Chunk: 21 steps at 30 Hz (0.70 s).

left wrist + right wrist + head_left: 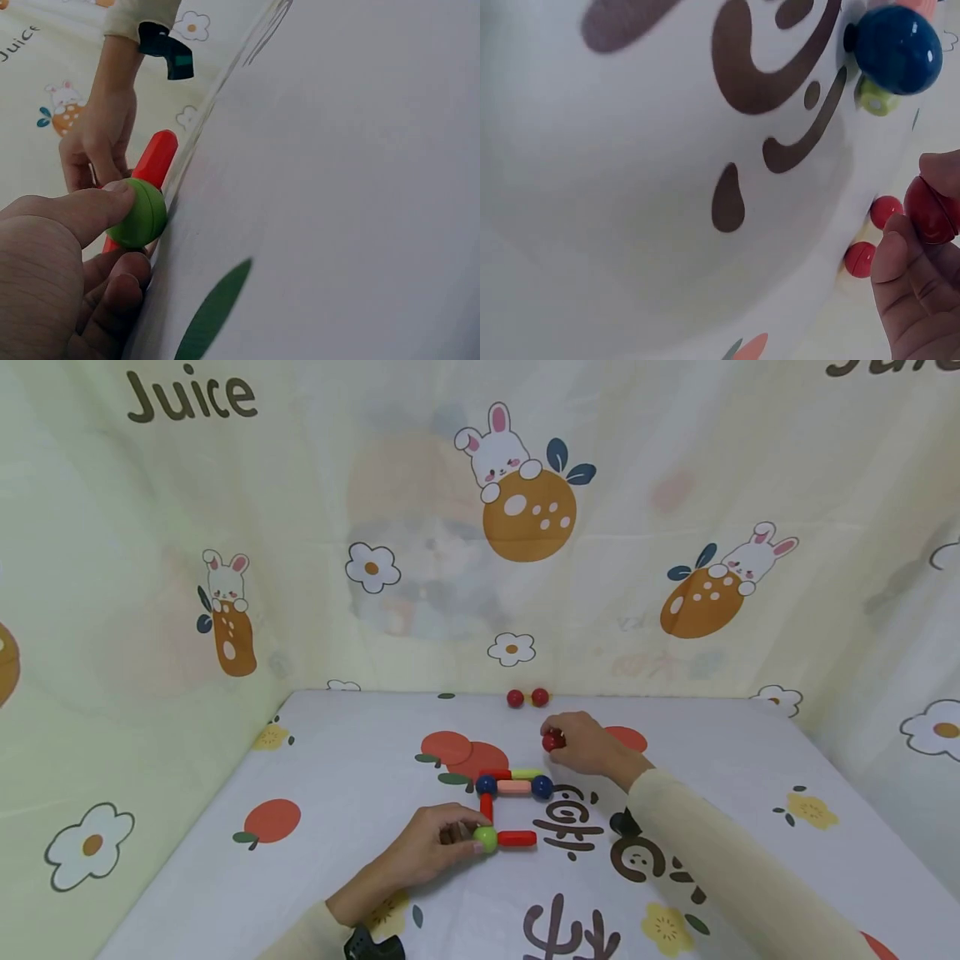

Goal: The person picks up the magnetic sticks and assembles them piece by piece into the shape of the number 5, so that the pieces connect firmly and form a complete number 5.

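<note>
My left hand (429, 845) pinches a green ball (486, 839) between thumb and fingers. From that ball one red rod (517, 838) points right, and another red rod (487, 810) runs back to a dark blue ball (486, 785). A pink rod (513, 787) joins this blue ball to a second blue ball (542, 787). Just behind it lie a red stick (497, 773) and a yellow-green stick (528, 773). Farther back on the right, my right hand (588, 747) holds a red ball (930, 214) with a seam round it, gripped by thumb and fingertips.
Two red balls (515, 698) (540, 697) lie at the table's back edge, beyond my right hand. The white tablecloth (360, 760) is printed with fruit, flowers and brown lettering. A patterned curtain (420, 610) rises behind and at both sides.
</note>
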### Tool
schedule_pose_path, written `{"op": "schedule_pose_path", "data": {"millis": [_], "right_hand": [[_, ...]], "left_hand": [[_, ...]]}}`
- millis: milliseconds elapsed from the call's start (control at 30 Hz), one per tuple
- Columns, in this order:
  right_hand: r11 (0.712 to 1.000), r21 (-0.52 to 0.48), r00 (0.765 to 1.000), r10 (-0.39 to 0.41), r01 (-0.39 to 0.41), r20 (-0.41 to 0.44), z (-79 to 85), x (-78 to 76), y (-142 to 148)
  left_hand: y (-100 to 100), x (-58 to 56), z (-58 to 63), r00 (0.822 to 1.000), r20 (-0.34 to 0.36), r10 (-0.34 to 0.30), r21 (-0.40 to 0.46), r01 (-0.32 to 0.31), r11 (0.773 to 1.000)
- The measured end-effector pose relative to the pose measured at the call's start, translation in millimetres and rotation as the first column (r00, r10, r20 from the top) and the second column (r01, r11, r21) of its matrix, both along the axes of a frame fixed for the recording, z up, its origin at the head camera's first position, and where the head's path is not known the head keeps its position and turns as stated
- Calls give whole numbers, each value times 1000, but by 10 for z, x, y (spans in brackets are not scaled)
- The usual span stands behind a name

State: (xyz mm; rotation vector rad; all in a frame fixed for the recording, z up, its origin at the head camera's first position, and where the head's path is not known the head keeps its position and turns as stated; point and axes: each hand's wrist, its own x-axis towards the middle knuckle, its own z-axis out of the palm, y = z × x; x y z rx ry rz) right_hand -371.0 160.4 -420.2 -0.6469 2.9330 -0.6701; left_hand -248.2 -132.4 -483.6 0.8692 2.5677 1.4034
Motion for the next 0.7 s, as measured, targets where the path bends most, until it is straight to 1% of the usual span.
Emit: {"op": "schedule_pose_path", "data": {"millis": [200,400,500,600,700], "right_hand": [[996,-86,1000,-21,23,22,19,98,5],[991,-128,999,-26,29,19,73,183,8],[990,-135,999,-24,27,25,104,254,21],[992,-121,999,-15,20,39,118,338,38],[994,-106,999,13,-9,42,121,417,48]], "left_hand": [[-7,-23,10,1000,-8,-13,-20,13,1000],[-10,-17,13,1000,-6,-16,-12,16,1000],[-12,-14,6,1000,-5,-21,-6,21,1000],[-12,-15,-5,999,-14,-30,0,30,1000],[-10,-11,-8,1000,-11,-29,1,29,1000]]}}
